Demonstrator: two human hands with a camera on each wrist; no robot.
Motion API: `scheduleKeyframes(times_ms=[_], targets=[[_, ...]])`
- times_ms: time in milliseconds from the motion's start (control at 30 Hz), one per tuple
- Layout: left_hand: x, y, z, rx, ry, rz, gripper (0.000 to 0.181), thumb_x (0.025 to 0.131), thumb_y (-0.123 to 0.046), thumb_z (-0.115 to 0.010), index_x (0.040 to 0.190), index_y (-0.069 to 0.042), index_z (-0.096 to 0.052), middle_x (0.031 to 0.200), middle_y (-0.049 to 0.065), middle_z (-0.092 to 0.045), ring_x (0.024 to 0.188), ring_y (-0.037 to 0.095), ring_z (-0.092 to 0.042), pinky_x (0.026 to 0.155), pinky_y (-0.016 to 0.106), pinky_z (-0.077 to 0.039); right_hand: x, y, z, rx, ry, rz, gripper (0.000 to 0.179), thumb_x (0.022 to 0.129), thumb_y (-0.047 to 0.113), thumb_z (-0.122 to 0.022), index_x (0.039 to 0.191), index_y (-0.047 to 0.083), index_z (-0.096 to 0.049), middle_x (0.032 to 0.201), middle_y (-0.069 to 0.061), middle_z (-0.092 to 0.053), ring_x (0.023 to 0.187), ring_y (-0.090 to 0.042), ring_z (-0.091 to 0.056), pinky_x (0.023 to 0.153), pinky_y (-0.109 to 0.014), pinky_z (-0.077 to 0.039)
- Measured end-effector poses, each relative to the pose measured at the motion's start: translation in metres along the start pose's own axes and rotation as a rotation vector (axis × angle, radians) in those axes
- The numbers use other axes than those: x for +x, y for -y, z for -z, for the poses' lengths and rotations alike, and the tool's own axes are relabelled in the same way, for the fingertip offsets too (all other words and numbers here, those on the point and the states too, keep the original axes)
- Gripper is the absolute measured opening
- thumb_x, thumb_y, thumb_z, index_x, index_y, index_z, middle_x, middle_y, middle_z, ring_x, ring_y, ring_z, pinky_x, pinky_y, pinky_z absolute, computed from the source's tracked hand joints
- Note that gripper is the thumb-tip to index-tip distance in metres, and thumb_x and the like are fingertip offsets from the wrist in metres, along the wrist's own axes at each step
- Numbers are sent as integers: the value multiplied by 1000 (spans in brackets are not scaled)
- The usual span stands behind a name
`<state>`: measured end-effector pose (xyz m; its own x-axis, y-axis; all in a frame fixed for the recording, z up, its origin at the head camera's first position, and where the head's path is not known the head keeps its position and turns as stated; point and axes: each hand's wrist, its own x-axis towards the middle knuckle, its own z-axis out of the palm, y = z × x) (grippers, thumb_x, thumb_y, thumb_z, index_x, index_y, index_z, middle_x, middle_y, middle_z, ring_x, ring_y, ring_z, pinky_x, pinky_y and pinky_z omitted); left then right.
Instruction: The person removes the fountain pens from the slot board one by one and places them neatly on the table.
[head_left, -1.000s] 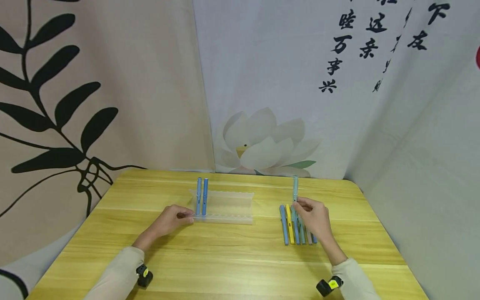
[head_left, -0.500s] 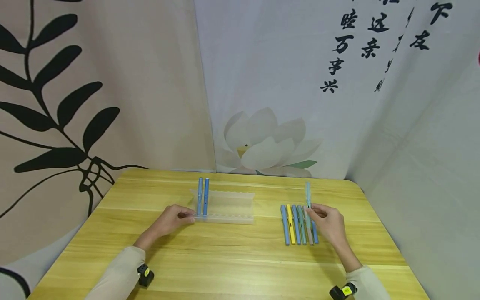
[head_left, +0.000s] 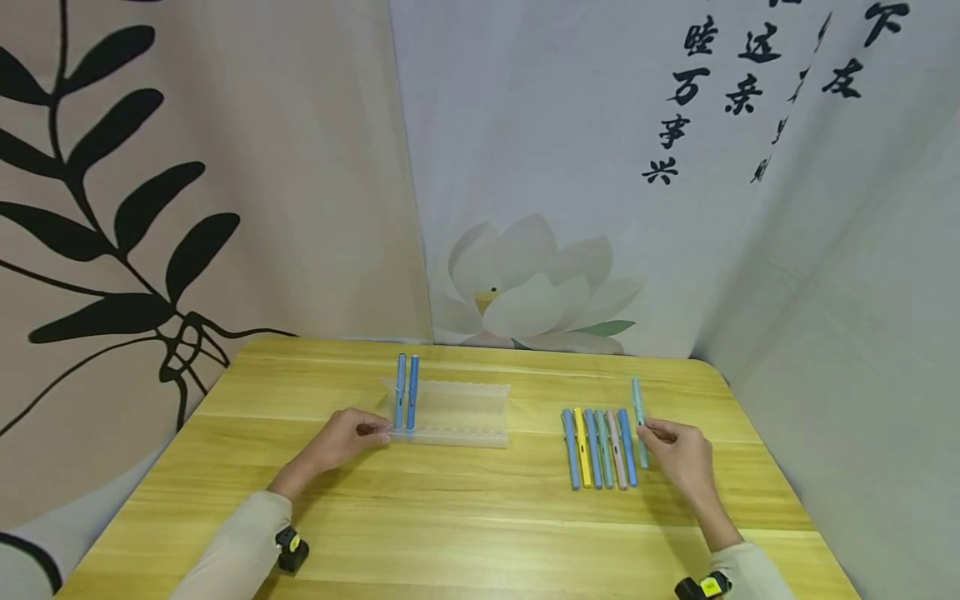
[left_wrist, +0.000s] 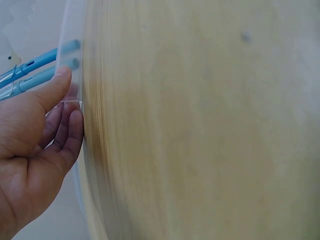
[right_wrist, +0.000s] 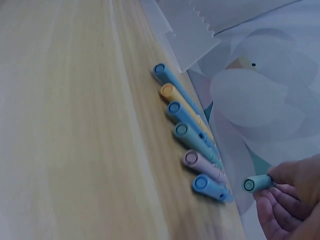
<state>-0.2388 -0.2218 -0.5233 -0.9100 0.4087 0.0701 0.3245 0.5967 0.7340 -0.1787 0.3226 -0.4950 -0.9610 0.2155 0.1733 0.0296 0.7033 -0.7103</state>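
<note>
My left hand (head_left: 348, 442) pinches the left front corner of a clear plastic pen rack (head_left: 465, 410); in the left wrist view the thumb lies on the rack's edge. Two blue pens rest in the rack's left end, a lighter one (head_left: 400, 396) and a darker one (head_left: 412, 396). At the right, my right hand (head_left: 684, 458) pinches a light teal pen (head_left: 637, 400) between thumb and fingers, just right of a row of several pens. That row runs from a blue pen (head_left: 571, 454) through a yellow pen (head_left: 582, 454) and a pinkish pen (head_left: 617, 454) to another blue pen (head_left: 627, 454).
The wooden table (head_left: 465, 533) carries everything and ends at a curtain (head_left: 555, 167) printed with a lotus and characters. Black wrist cameras sit on both wrists, one by the left sleeve (head_left: 232, 550) and one by the right sleeve (head_left: 753, 575).
My right hand has carried the teal pen rightward and toward me, from above the row to beyond its right end. My left hand and the rack stay put.
</note>
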Motion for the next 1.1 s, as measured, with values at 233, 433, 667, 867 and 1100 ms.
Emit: scheduleKeyframes(times_ms=[233, 433, 667, 867, 1100], targets=[[0, -1, 0, -2, 2, -3, 30, 98, -20, -71, 120, 0, -74, 115, 12, -75, 104, 24, -70, 90, 41, -58, -2, -12, 2, -23, 12, -75, 37, 97, 29, -72, 119, 0, -75, 109, -18, -76, 97, -31, -72, 67, -23, -55], [1, 0, 0, -2, 12, -24, 31, 98, -20, -70, 120, 0, -74, 115, 12, -75, 103, 24, -70, 89, 42, -59, -5, -19, 2, -41, 34, -81, 34, 96, 26, -74, 114, -3, -76, 103, -19, -76, 90, -29, -73, 64, -25, -55], [1, 2, -1, -1, 3, -10, 29, 97, -21, -72, 120, -2, -75, 113, 9, -76, 102, 21, -70, 89, 38, -59, -3, -24, -2, -66, 38, -71, 32, 96, 25, -73, 111, -3, -77, 98, -17, -78, 89, -31, -74, 72, -38, -59], [0, 3, 0, -8, 8, -29, 31, 98, -22, -71, 120, 0, -74, 114, 12, -75, 102, 23, -70, 89, 41, -58, -4, -27, -2, -79, 49, -77, 30, 95, 23, -74, 108, -4, -78, 94, -16, -78, 84, -30, -74, 73, -43, -59], [0, 1, 0, -13, 6, -15, 30, 98, -20, -71, 120, -1, -75, 112, 10, -76, 100, 20, -70, 87, 38, -58, -4, -27, -3, -94, 52, -72, 28, 95, 23, -74, 106, -2, -78, 92, -14, -78, 79, -25, -73, 78, -47, -58]])
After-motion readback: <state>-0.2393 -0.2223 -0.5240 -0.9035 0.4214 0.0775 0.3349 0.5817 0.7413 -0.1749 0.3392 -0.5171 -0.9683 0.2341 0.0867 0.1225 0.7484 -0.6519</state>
